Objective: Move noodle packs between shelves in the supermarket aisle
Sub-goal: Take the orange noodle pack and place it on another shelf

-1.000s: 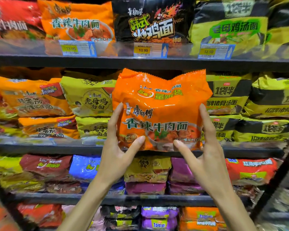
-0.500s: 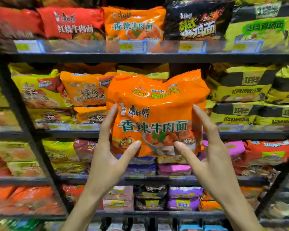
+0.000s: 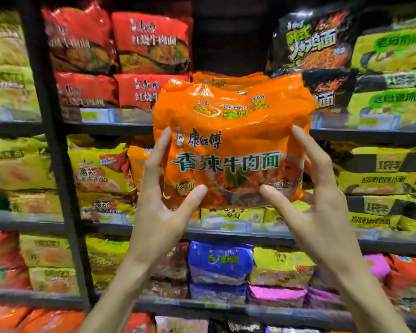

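Observation:
I hold a large orange noodle pack (image 3: 231, 131) with green lettering up in front of the shelves, at the centre of the head view. My left hand (image 3: 163, 207) grips its lower left corner, thumb on the front and fingers up the side. My right hand (image 3: 315, 200) grips its lower right corner the same way. The pack's top reaches the upper shelf (image 3: 111, 127), where another orange pack (image 3: 216, 79) lies just behind it below a dark gap (image 3: 228, 37) in the row.
Red packs (image 3: 151, 42) fill the upper shelf left of the gap, black packs (image 3: 315, 37) and yellow packs (image 3: 392, 49) right of it. Yellow and orange packs line the middle shelf (image 3: 250, 233). A black upright post (image 3: 51, 145) stands at the left.
The orange pack has risen from in front of the middle shelf to the upper shelf's level. The view has swung up and left, showing the red packs and the post.

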